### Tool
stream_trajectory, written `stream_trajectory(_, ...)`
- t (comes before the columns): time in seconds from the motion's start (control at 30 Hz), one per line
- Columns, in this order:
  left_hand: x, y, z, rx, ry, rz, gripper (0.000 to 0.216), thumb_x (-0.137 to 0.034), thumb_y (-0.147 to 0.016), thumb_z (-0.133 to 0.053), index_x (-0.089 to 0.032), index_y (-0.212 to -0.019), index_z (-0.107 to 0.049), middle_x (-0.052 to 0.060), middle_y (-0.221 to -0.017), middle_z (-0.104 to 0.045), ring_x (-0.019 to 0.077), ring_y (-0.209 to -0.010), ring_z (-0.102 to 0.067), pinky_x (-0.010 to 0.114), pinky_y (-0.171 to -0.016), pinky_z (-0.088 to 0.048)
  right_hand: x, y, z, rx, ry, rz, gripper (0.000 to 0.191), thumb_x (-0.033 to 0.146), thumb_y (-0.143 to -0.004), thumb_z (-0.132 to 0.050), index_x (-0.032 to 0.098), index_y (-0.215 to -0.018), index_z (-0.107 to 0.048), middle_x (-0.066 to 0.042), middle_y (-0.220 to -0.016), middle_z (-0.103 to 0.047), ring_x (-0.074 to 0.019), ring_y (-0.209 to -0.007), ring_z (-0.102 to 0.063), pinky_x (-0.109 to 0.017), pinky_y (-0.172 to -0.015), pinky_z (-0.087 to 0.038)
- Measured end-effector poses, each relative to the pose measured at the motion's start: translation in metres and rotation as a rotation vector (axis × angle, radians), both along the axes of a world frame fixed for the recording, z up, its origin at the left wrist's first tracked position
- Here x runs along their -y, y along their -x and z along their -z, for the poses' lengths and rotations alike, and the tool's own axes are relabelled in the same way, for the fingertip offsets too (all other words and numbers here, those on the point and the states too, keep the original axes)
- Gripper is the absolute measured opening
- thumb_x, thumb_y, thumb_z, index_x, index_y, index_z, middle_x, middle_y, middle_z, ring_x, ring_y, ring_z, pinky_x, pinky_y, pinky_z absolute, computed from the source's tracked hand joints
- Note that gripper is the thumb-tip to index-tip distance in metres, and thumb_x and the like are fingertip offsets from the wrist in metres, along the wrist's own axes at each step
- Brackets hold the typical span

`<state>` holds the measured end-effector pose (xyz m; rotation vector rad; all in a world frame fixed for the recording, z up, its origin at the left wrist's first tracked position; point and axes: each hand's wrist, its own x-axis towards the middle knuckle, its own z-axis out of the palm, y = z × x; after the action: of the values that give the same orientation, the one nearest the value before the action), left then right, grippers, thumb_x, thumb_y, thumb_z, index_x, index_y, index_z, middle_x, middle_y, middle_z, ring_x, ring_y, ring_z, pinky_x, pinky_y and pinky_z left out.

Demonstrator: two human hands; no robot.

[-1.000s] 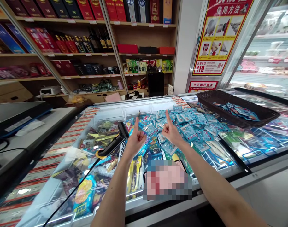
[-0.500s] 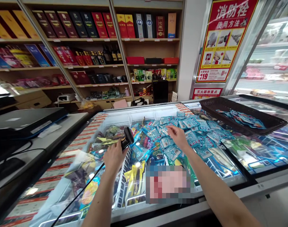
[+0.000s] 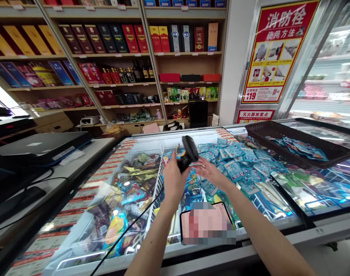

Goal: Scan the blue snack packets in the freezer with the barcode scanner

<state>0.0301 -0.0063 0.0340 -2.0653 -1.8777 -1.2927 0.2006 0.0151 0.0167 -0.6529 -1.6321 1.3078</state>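
My left hand (image 3: pixel 175 180) is wrapped around the handle of a black barcode scanner (image 3: pixel 190 148), raised over the glass-topped freezer (image 3: pixel 137 140). The scanner's cable trails down toward the bottom edge of the view. Close beside the scanner head, my right hand (image 3: pixel 211 174) has its fingers stretched out to the left. No held item shows in it, though its fingertips partly meet the scanner's outline. Many flat blue packets (image 3: pixel 235 165) lie spread over the freezer, right of and beyond my right hand.
A dark plastic tray (image 3: pixel 253 134) with more blue packets rests at the right. A phone (image 3: pixel 227 210) with a blurred screen lies at the near edge. To the left is a counter (image 3: pixel 101 147) with a flat grey device (image 3: pixel 42 143). Shelves of boxes (image 3: pixel 117 38) stand behind.
My left hand has carried the scanner to the right and closer to my right hand. My right hand has shifted slightly lower, its fingers now more extended. The view has tilted up slightly.
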Motion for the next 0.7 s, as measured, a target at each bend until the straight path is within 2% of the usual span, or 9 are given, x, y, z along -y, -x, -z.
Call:
stream_trajectory(0.07, 0.004, -0.031, 0.002, 0.024, -0.003, 0.057, 0.074, -0.03, -0.077, -0.06, -0.011, -0.14, -0.026, 0.016, -0.108, -0.059, 0.0305, -0.101, -0.055, 0.047, -0.088, -0.042, 0.007, 0.005, -0.008, -0.098, -0.007, 0.008, 0.058, 0.045, -0.076, -0.062, 0.023, -0.127, -0.046, -0.006, -0.122, -0.058, -0.0222, -0.114, -0.052, -0.037, -0.094, -0.044)
stream_trajectory(0.13, 0.012, -0.055, 0.002, 0.075, -0.002, 0.16, 0.076, -0.027, -0.076, -0.06, -0.012, -0.141, -0.024, 0.018, -0.116, -0.056, 0.0303, -0.108, -0.052, 0.047, -0.091, -0.041, 0.009, 0.004, -0.012, -0.223, 0.044, 0.106, 0.046, 0.046, -0.078, -0.06, 0.02, -0.116, -0.055, -0.006, -0.113, -0.063, -0.0225, -0.11, -0.055, -0.036, -0.095, -0.043)
stream_trajectory(0.23, 0.025, -0.068, -0.011, 0.111, 0.109, 0.44, 0.063, -0.032, -0.078, -0.059, -0.019, -0.135, -0.038, 0.013, -0.13, -0.049, 0.027, -0.117, -0.049, 0.042, -0.096, -0.041, 0.006, -0.014, -0.011, -0.423, 0.196, 0.217, 0.04, 0.05, -0.081, -0.051, 0.02, -0.106, -0.057, -0.007, -0.101, -0.067, -0.0225, -0.091, -0.064, -0.035, -0.08, -0.051)
stream_trajectory(0.3, 0.028, -0.06, -0.023, 0.115, 0.231, 0.612, 0.042, -0.035, -0.084, -0.051, -0.023, -0.123, -0.052, 0.009, -0.123, -0.056, 0.0217, -0.103, -0.058, 0.034, -0.086, -0.048, 0.002, -0.034, -0.008, -0.494, 0.307, 0.195, 0.043, 0.054, -0.081, -0.045, 0.021, -0.107, -0.055, -0.006, -0.093, -0.068, -0.0202, -0.072, -0.065, -0.033, -0.062, -0.054)
stream_trajectory(0.33, 0.025, -0.052, -0.028, 0.135, 0.279, 0.616, 0.039, -0.038, -0.086, -0.047, -0.023, -0.121, -0.054, 0.008, -0.118, -0.059, 0.0198, -0.095, -0.062, 0.032, -0.08, -0.051, 0.0, -0.044, -0.006, -0.501, 0.356, 0.164, 0.042, 0.053, -0.081, -0.044, 0.021, -0.107, -0.054, -0.005, -0.089, -0.068, -0.0177, -0.062, -0.064, -0.031, -0.055, -0.052)
stream_trajectory(0.4, 0.013, -0.03, -0.031, 0.091, 0.345, 0.528, 0.042, -0.045, -0.086, -0.045, -0.024, -0.121, -0.054, 0.008, -0.113, -0.062, 0.0204, -0.091, -0.063, 0.031, -0.073, -0.052, -0.002, -0.062, -0.006, -0.495, 0.414, 0.09, 0.041, 0.052, -0.081, -0.043, 0.021, -0.105, -0.055, -0.002, -0.079, -0.066, -0.0118, -0.044, -0.055, -0.025, -0.04, -0.045)
stream_trajectory(0.47, -0.006, -0.008, -0.021, 0.006, 0.361, 0.365, 0.049, -0.05, -0.084, -0.046, -0.022, -0.123, -0.053, 0.01, -0.113, -0.062, 0.0236, -0.097, -0.061, 0.034, -0.077, -0.05, -0.001, -0.074, -0.009, -0.462, 0.416, 0.043, 0.039, 0.049, -0.081, -0.044, 0.021, -0.105, -0.055, -0.001, -0.077, -0.065, -0.0085, -0.037, -0.048, -0.022, -0.033, -0.038)
stream_trajectory(0.57, -0.035, 0.015, 0.013, -0.132, 0.353, 0.17, 0.061, -0.055, -0.079, -0.051, -0.015, -0.125, -0.051, 0.015, -0.127, -0.053, 0.0302, -0.119, -0.047, 0.04, -0.095, -0.04, 0.002, -0.082, -0.014, -0.329, 0.361, 0.046, 0.038, 0.045, -0.079, -0.051, 0.02, -0.108, -0.054, -0.003, -0.079, -0.066, -0.0084, -0.036, -0.048, -0.022, -0.031, -0.035)
stream_trajectory(0.7, -0.061, 0.02, 0.058, -0.169, 0.378, 0.076, 0.068, -0.057, -0.082, -0.044, -0.012, -0.133, -0.041, 0.016, -0.137, -0.045, 0.0281, -0.128, -0.037, 0.04, -0.104, -0.03, 0.002, -0.09, -0.01, -0.098, 0.349, 0.08, 0.041, 0.044, -0.076, -0.058, 0.017, -0.108, -0.053, -0.006, -0.076, -0.068, -0.01, -0.034, -0.05, -0.022, -0.03, -0.035)
